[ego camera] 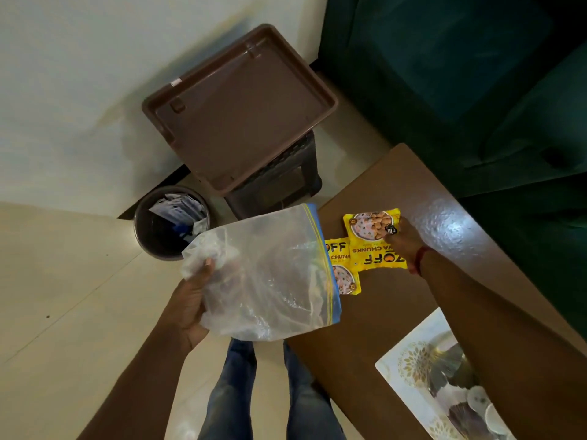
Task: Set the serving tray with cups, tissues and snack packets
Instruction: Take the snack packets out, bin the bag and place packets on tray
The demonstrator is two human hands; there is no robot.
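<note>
My left hand (193, 300) grips the closed end of a clear zip bag (263, 274), which hangs over the left edge of the brown table (381, 328). Two yellow snack packets lie on the table at the bag's mouth. My right hand (405, 238) holds the upper packet (374, 239) by its right edge. The lower packet (344, 271) is partly hidden behind the bag. A white patterned serving tray (409, 369) sits at the table's near right corner, with pale round things on it that I cannot make out.
A brown plastic tray-like lid (241, 106) rests on a dark stool (279, 188) by the wall. A round bin (171, 222) with paper scraps stands on the floor beside it. A dark green sofa (460, 74) lies beyond the table. My legs (263, 392) are below.
</note>
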